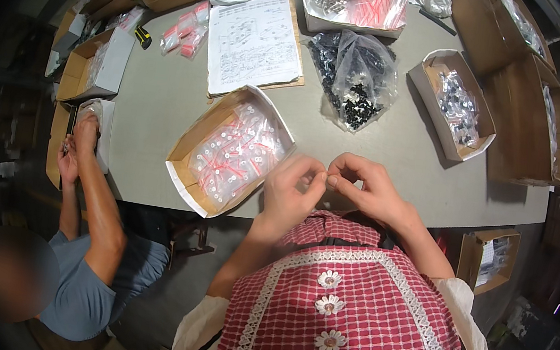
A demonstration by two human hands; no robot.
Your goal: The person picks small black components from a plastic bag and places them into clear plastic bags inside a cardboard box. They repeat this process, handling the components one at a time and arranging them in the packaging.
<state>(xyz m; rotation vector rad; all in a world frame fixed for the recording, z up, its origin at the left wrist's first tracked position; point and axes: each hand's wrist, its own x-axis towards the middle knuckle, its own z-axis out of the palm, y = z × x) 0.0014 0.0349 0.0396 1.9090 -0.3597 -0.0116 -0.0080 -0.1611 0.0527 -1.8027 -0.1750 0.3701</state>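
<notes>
Close to the table's near edge, my left hand [296, 185] and my right hand [366, 188] meet with their fingertips pinched together. Whatever is between the fingers is too small or hidden to make out. Just left of my left hand stands a cardboard box [181, 152] with white outer sides. Inside it lie many small clear bags [238, 149] with red zip strips, holding little white round pieces. Beyond my hands is an open clear plastic bag [357, 62] of small black parts, some of them spilling toward its mouth.
A printed sheet [254, 46] lies on a board. Nearby are red-striped bags [187, 29], a yellow-black cutter [142, 36], a box of red-striped bags [354, 25] and a box of bagged metal parts [415, 73]. A co-worker in a blue shirt [87, 291] reaches into boxes at left.
</notes>
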